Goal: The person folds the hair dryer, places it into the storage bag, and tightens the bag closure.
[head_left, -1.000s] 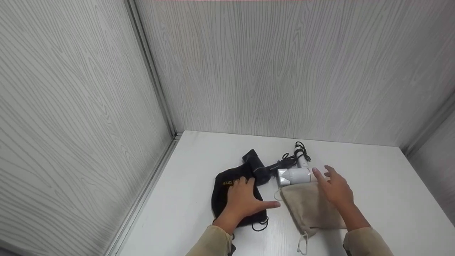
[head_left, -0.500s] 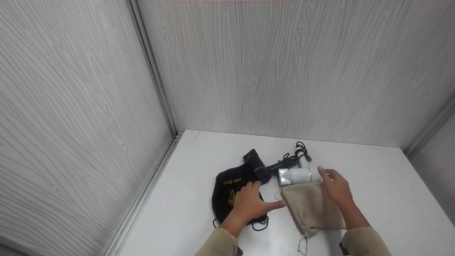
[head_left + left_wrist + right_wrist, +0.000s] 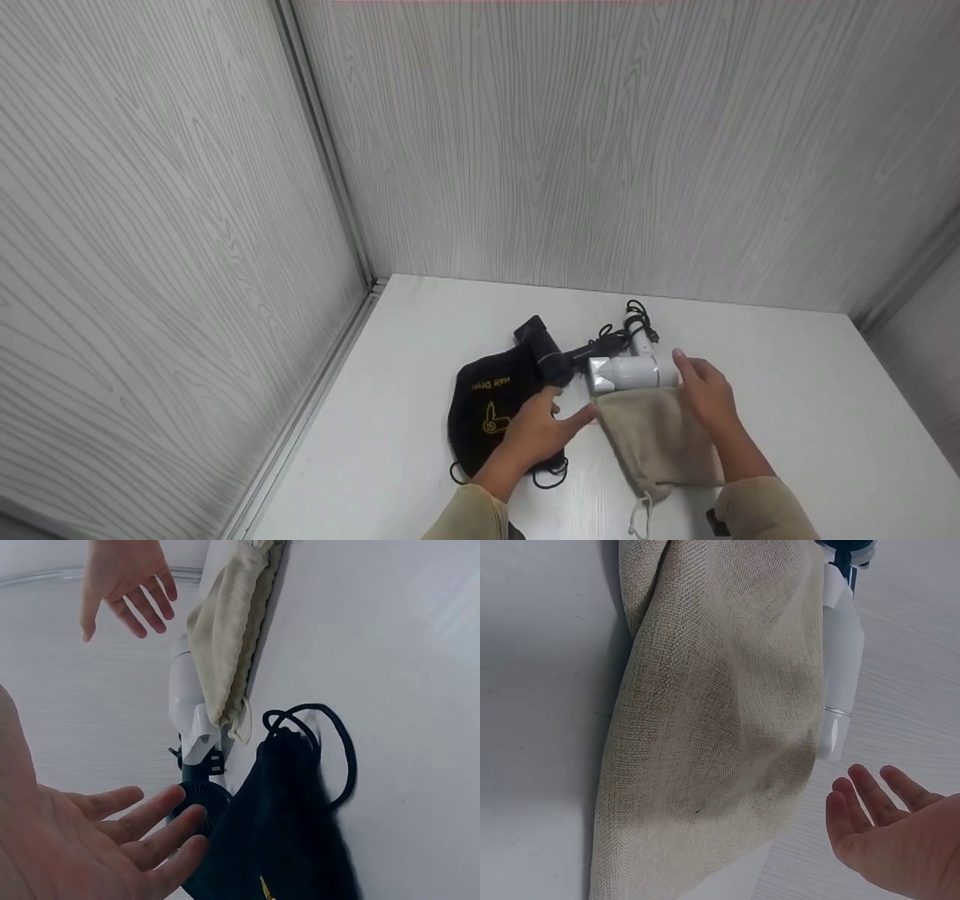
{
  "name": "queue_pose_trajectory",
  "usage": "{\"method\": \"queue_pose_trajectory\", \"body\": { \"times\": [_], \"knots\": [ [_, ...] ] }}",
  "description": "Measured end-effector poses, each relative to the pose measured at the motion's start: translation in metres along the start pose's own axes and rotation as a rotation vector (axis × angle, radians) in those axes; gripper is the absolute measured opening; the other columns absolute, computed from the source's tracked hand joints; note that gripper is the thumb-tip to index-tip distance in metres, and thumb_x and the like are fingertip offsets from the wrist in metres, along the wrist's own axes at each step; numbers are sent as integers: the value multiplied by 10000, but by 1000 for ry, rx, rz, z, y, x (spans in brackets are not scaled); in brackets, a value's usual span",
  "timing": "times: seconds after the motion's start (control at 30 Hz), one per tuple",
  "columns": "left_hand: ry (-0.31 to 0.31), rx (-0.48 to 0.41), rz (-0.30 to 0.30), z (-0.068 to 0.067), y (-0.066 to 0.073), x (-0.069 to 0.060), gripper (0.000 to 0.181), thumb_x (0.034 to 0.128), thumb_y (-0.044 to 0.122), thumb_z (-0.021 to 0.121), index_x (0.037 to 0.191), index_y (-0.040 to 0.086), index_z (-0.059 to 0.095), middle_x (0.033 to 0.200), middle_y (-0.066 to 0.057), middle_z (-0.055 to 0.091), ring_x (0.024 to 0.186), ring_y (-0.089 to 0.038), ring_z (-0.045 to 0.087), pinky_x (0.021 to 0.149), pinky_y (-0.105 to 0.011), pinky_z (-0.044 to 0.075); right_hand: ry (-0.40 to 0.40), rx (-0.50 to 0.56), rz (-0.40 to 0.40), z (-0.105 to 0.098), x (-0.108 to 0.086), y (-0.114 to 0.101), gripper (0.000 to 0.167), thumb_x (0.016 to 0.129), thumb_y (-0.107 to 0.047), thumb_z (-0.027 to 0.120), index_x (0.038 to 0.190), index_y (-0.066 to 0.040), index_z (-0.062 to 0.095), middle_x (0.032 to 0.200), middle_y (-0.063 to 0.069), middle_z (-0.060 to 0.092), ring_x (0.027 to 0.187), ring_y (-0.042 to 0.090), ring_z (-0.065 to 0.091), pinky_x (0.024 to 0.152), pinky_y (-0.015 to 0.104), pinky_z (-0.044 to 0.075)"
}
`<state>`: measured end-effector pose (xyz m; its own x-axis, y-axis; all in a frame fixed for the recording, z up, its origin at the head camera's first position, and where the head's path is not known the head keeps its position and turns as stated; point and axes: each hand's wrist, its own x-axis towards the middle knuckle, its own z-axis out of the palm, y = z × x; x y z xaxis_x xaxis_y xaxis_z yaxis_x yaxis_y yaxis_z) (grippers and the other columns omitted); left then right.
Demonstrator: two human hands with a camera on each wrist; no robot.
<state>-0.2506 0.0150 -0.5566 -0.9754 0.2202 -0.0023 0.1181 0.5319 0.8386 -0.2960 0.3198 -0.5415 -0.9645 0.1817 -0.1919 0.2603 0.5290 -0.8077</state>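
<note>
A black hair dryer point(image 3: 546, 352) lies partly behind a black drawstring bag point(image 3: 480, 409) with yellow "Hair Dryer" lettering. My left hand point(image 3: 536, 431) hovers over this bag's right side, fingertips near the dryer's rear end; in the left wrist view its fingers point(image 3: 154, 836) are extended and hold nothing. Right of these, a white hair dryer point(image 3: 634, 373) with a silvery nozzle lies along the far edge of a beige drawstring bag point(image 3: 660, 435). My right hand point(image 3: 709, 397) is beside that dryer's right end, above the bag. The right wrist view shows its fingers point(image 3: 870, 795) loosely bent and apart from the dryer.
Dark cords point(image 3: 637, 319) are bundled around both dryers' handles. Black string loops point(image 3: 551, 476) and a pale drawstring point(image 3: 640, 516) trail toward the near side of the white table point(image 3: 360, 420). Grey wood-patterned panels point(image 3: 600, 150) stand behind and at the sides.
My left hand has moved right across the black bag, uncovering its lettering and printed picture. My right hand has shifted slightly to the white hair dryer's end. Bags and dryers look unmoved.
</note>
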Motion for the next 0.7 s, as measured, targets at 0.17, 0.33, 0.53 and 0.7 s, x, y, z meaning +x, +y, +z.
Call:
{"method": "queue_pose_trajectory", "body": {
  "times": [0.17,0.33,0.53,0.7],
  "knots": [
    [-88,-153,14,1,-3,6,950,907,917,414,1419,142,615,1266,-100,691,1123,-216,668,990,-469,554,6,4,-6,0,3,0,1054,1006,-828,252,1624,23,315,1674,306,317,1551,512,295,1265,658,256],
    [-138,-255,20,2,-4,11,923,932,898,385,1403,141,624,1241,-93,701,1117,-228,679,975,-420,554,3,28,22,0,7,0,1056,1012,-819,248,1627,38,296,1667,313,322,1546,512,300,1270,655,245],
    [-168,-376,-22,4,-10,15,1014,932,900,371,1459,59,579,1275,-184,717,1199,-382,699,1038,-510,561,-5,115,45,9,11,-3,1074,1010,-817,265,1628,62,275,1654,312,343,1550,488,310,1291,611,239],
    [-179,-433,-47,7,-11,16,1028,945,890,365,1481,34,559,1274,-203,714,1214,-414,695,1059,-568,546,32,138,45,13,14,-3,1048,1014,-807,279,1617,49,315,1632,303,380,1492,465,390,1258,609,299]
  ]
}}
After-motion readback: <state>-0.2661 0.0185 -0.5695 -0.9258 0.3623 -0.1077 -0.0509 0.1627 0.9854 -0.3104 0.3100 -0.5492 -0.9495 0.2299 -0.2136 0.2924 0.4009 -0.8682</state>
